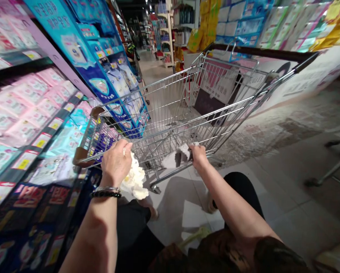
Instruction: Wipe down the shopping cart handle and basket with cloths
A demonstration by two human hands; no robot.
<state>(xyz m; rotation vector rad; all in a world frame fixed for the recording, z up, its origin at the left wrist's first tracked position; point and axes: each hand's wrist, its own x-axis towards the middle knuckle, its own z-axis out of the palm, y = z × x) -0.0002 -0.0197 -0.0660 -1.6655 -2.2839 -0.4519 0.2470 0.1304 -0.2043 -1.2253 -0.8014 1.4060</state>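
Observation:
A metal shopping cart lies tipped on its side in a shop aisle, its dark handle at the upper right. My left hand presses a crumpled white cloth against the cart's wire rim at the lower left. My right hand grips a white and grey rag on a lower bar of the cart. A dark beaded bracelet circles my left wrist.
Shelves of pink and blue packaged goods run along the left. More stocked shelves line the right. Part of another cart's frame shows at the right edge. Tiled floor stretches down the aisle.

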